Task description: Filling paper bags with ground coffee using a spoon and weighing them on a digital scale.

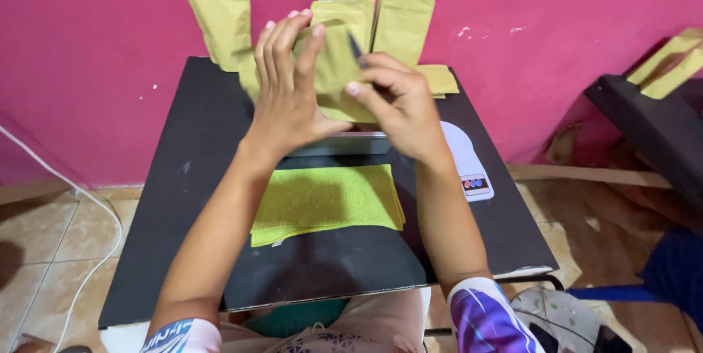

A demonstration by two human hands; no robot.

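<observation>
My left hand [289,86] and my right hand [399,108] are raised together over the black table [183,170], both holding one olive-gold pouch [335,67] between them. The left hand's fingers lie flat against the pouch's near face. The right hand pinches its right side, with a thin dark object sticking up by the thumb. Below the hands lies a flat stack of yellow-green pouches [326,203]. Three filled olive-gold pouches [220,20] stand against the pink wall behind.
A white digital scale [469,162] sits on the table at the right, partly hidden by my right arm. Another flat pouch [439,78] lies near the wall. A dark stand with more pouches [670,64] is at far right. A white cable [95,250] runs along the tiled floor.
</observation>
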